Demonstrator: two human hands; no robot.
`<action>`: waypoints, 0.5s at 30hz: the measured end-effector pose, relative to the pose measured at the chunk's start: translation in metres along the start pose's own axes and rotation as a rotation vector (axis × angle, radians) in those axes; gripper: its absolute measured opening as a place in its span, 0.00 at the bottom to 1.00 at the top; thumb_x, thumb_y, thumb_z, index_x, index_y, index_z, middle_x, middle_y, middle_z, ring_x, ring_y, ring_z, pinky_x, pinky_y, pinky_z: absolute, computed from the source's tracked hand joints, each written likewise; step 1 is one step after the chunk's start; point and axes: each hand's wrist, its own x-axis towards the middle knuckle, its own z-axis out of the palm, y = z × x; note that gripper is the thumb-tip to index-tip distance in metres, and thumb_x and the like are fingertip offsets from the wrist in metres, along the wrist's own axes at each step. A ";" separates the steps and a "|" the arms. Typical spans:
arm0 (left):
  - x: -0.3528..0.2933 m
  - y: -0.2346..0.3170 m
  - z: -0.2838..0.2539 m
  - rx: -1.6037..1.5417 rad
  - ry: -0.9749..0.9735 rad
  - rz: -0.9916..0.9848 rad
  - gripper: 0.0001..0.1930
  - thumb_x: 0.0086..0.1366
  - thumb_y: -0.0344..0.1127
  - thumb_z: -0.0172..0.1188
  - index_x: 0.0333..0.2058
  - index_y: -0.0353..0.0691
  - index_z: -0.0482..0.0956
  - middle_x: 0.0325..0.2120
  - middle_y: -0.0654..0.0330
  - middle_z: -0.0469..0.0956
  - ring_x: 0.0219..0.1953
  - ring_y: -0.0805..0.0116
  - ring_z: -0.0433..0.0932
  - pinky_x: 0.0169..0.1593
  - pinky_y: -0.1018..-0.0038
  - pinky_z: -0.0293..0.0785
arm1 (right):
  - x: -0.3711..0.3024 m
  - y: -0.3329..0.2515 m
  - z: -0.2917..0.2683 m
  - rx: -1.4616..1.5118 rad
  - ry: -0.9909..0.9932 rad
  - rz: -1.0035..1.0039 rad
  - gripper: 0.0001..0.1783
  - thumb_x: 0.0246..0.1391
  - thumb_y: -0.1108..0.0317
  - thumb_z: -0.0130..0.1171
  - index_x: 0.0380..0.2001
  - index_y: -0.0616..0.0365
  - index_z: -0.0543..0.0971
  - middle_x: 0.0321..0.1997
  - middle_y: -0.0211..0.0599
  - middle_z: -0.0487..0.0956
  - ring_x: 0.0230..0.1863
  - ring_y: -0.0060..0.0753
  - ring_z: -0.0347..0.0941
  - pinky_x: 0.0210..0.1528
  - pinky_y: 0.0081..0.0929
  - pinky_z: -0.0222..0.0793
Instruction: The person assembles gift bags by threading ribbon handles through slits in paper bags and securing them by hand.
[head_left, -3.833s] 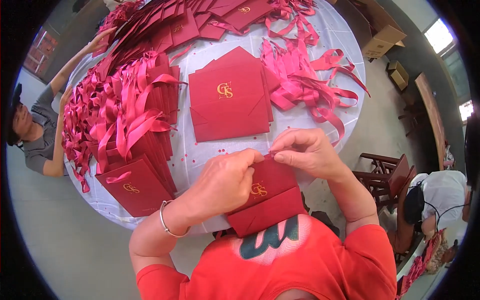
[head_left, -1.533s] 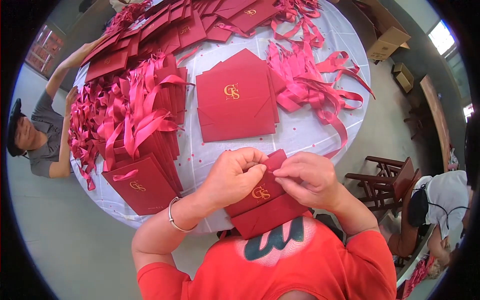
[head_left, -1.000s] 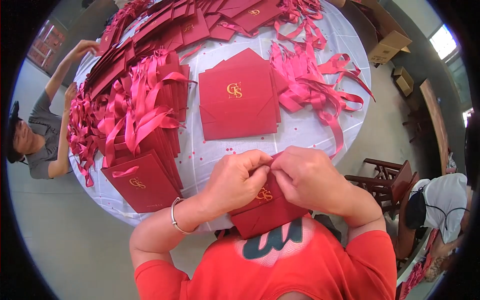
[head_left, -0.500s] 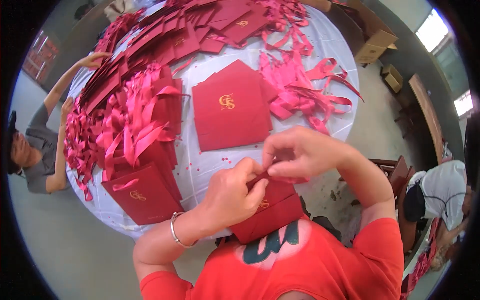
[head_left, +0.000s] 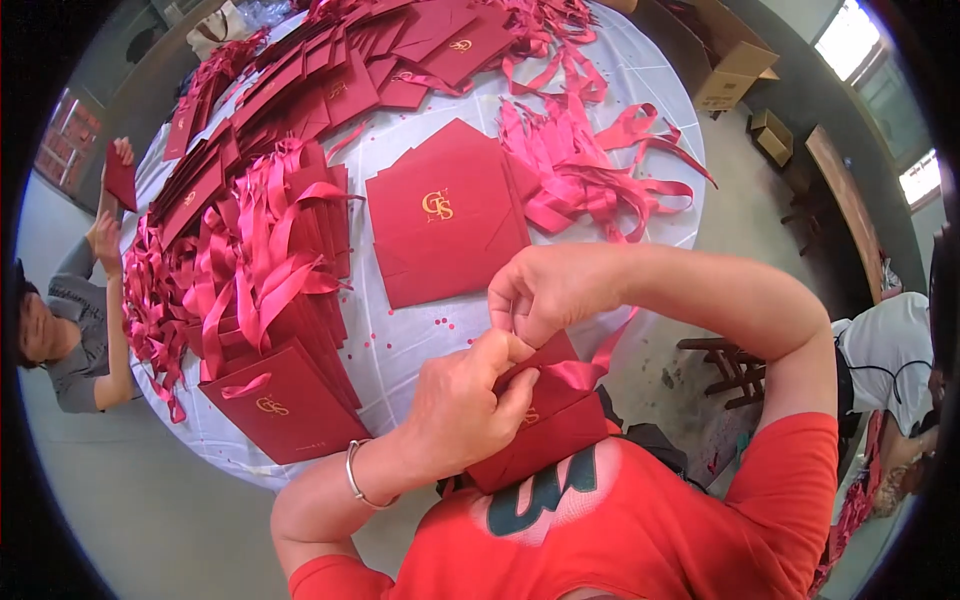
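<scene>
A dark red paper gift bag [head_left: 545,438] with a gold emblem lies against the front of my red shirt. My left hand [head_left: 462,400], with a bangle at the wrist, is closed on its top edge, thumb and forefinger pinched together. A pink ribbon [head_left: 590,372] comes out by that thumb and curves up to the right, under my right forearm. Just above the left fingertips, my right hand [head_left: 550,295] is closed in a pinch; what it grips is hidden by its fingers. Beyond my hands lies a stack of flat red bags [head_left: 445,220].
Bags with pink ribbon handles [head_left: 285,400] stand in a row at left on the white-covered round table [head_left: 405,352]. Loose pink ribbons [head_left: 590,170] lie at right; more bags [head_left: 340,90] cover the far side. A co-worker [head_left: 70,330] sits at left. Cardboard boxes [head_left: 735,75] stand beyond.
My right hand has moved up and left, over the left fingertips. More of the pink ribbon now shows on the bag's right. The co-worker at left has raised a small red piece off the table.
</scene>
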 end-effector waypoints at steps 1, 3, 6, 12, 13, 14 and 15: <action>0.001 0.000 0.000 -0.009 -0.013 -0.012 0.10 0.57 0.26 0.64 0.35 0.34 0.73 0.21 0.52 0.80 0.22 0.63 0.81 0.26 0.72 0.72 | -0.004 -0.005 0.003 -0.048 0.062 0.018 0.13 0.44 0.74 0.66 0.36 0.61 0.79 0.29 0.26 0.79 0.31 0.14 0.72 0.33 0.16 0.65; 0.001 -0.001 0.000 -0.017 -0.030 -0.024 0.09 0.58 0.26 0.64 0.35 0.34 0.73 0.21 0.52 0.80 0.21 0.64 0.81 0.26 0.73 0.72 | -0.006 -0.006 0.005 -0.092 0.124 0.033 0.12 0.45 0.74 0.66 0.36 0.61 0.79 0.30 0.26 0.80 0.32 0.14 0.73 0.34 0.16 0.66; 0.000 -0.003 0.002 -0.074 -0.029 -0.035 0.09 0.58 0.26 0.64 0.35 0.34 0.73 0.20 0.53 0.80 0.21 0.67 0.80 0.26 0.74 0.72 | -0.004 -0.001 0.006 -0.049 0.137 -0.030 0.10 0.48 0.75 0.65 0.36 0.62 0.78 0.30 0.27 0.80 0.33 0.15 0.73 0.35 0.17 0.68; -0.001 -0.001 0.002 -0.033 -0.028 -0.045 0.09 0.58 0.26 0.64 0.35 0.33 0.73 0.21 0.53 0.81 0.22 0.71 0.80 0.27 0.74 0.72 | -0.001 0.005 0.001 0.115 -0.022 -0.067 0.09 0.50 0.77 0.64 0.36 0.62 0.78 0.30 0.28 0.80 0.32 0.15 0.74 0.35 0.18 0.70; -0.001 0.000 0.001 -0.076 -0.051 -0.058 0.09 0.58 0.26 0.64 0.35 0.33 0.73 0.21 0.54 0.81 0.22 0.71 0.80 0.27 0.74 0.72 | -0.003 0.004 0.005 0.067 0.098 -0.111 0.08 0.50 0.77 0.64 0.35 0.62 0.78 0.31 0.28 0.80 0.32 0.16 0.74 0.36 0.18 0.71; -0.001 0.001 0.000 -0.118 -0.074 -0.070 0.09 0.58 0.26 0.64 0.35 0.33 0.73 0.21 0.55 0.81 0.22 0.72 0.80 0.28 0.74 0.72 | -0.003 0.003 0.008 0.019 0.218 -0.154 0.08 0.50 0.78 0.63 0.35 0.61 0.78 0.31 0.28 0.80 0.32 0.17 0.74 0.37 0.18 0.71; -0.001 0.004 0.000 -0.116 -0.073 -0.071 0.09 0.58 0.26 0.64 0.35 0.33 0.73 0.21 0.55 0.81 0.22 0.72 0.80 0.28 0.74 0.72 | 0.002 0.005 0.005 0.018 0.334 -0.223 0.08 0.49 0.79 0.63 0.34 0.61 0.77 0.30 0.28 0.79 0.32 0.17 0.74 0.37 0.18 0.71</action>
